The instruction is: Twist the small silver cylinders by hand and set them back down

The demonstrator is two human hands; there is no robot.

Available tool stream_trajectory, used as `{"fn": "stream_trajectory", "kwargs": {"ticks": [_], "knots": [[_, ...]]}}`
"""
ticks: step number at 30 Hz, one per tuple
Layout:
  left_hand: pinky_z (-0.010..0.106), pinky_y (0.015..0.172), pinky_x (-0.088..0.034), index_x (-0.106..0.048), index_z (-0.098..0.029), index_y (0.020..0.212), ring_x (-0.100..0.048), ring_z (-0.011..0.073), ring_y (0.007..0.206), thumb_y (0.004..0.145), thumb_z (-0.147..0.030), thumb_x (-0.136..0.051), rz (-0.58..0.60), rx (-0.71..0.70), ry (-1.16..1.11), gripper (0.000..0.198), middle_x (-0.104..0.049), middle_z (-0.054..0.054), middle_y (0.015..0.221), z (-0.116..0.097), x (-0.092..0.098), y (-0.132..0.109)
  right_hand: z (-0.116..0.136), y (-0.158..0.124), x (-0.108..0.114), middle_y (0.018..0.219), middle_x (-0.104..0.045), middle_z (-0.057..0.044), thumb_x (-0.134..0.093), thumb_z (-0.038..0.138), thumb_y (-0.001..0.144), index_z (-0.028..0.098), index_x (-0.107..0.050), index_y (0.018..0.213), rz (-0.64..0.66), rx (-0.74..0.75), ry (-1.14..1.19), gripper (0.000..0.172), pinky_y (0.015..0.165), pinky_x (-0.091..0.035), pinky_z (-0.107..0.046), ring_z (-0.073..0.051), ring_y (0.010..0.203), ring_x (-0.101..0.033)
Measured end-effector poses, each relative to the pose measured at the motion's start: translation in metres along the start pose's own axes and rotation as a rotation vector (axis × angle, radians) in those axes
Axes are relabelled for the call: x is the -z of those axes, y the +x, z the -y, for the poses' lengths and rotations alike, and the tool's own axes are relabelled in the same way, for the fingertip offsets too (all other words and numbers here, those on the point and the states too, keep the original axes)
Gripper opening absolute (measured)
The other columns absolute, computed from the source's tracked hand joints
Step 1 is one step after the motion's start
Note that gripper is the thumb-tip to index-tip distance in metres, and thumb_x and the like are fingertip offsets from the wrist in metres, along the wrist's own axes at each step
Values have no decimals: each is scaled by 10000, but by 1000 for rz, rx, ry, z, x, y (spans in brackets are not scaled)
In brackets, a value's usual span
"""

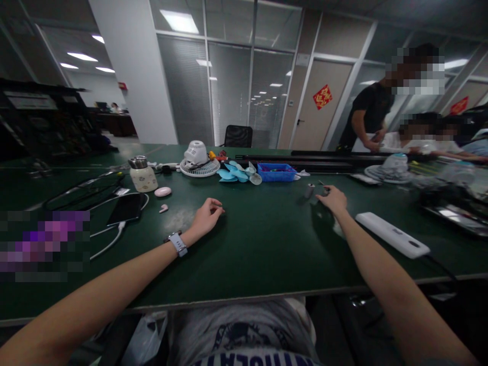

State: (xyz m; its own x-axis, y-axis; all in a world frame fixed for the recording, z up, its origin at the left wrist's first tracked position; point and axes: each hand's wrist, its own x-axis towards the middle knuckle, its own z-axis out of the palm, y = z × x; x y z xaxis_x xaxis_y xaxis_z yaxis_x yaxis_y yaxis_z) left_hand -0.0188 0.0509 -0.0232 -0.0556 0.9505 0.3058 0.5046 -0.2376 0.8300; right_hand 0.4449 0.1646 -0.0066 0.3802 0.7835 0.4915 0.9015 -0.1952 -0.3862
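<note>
My left hand (208,217) rests on the green table with its fingers loosely bent and apart, holding nothing I can see. Farther right, my right hand (335,201) reaches out, thumb and fingers closed around a small dark metallic piece that I cannot make out. Just left of those fingertips a small silver metal cylinder (309,191) stands upright. Beyond the hands lie light blue fan blades (236,173) and a blue plastic basket (276,173) with small items inside. A white fan body with its round grille (199,163) sits left of the blades.
On the left are a cream bottle (144,175), a pink case (163,191), an earbud (163,208) and a black phone (128,208) with a white cable. A white power strip (392,235) lies beside my right forearm. One person (371,112) stands at far right; others sit nearby.
</note>
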Motion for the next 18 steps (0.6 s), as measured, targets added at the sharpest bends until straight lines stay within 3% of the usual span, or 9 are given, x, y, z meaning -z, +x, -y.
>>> {"fn": "stream_trajectory", "kwargs": {"ticks": [6, 10, 15, 18], "knots": [[345, 771, -482, -525, -216, 965, -687, 218, 872, 788, -313, -560, -7, -15, -5, 205, -737, 50, 887, -1, 0, 0, 19, -6, 17, 1007, -698, -174, -723, 274, 685, 143, -612, 1174, -7, -89, 9, 519, 822, -501, -415, -316, 954, -662], [344, 756, -485, -519, -209, 980, -682, 210, 846, 799, -314, -559, -11, -30, 8, 214, -730, 52, 899, -7, 2, -2, 71, -34, 22, 961, -712, -120, -736, 320, 688, 180, -583, 1201, -29, 112, 221, 554, 853, -503, -442, -289, 925, -673], [357, 801, -492, -506, -206, 1044, -667, 213, 921, 828, -375, -586, -38, -166, 28, 285, -710, 61, 968, -24, 2, -13, 152, -111, 23, 935, -713, -59, -773, 366, 665, 201, -514, 1264, 285, 506, 774, 674, 824, -545, -373, -205, 856, -689], [392, 903, -474, -507, -212, 1059, -651, 226, 1034, 833, -384, -614, -49, -258, 16, 304, -706, 77, 1047, -37, -1, -21, 185, -154, 31, 951, -714, -46, -776, 323, 677, 220, -483, 1293, 455, 639, 930, 690, 866, -543, -381, -199, 896, -690]]}}
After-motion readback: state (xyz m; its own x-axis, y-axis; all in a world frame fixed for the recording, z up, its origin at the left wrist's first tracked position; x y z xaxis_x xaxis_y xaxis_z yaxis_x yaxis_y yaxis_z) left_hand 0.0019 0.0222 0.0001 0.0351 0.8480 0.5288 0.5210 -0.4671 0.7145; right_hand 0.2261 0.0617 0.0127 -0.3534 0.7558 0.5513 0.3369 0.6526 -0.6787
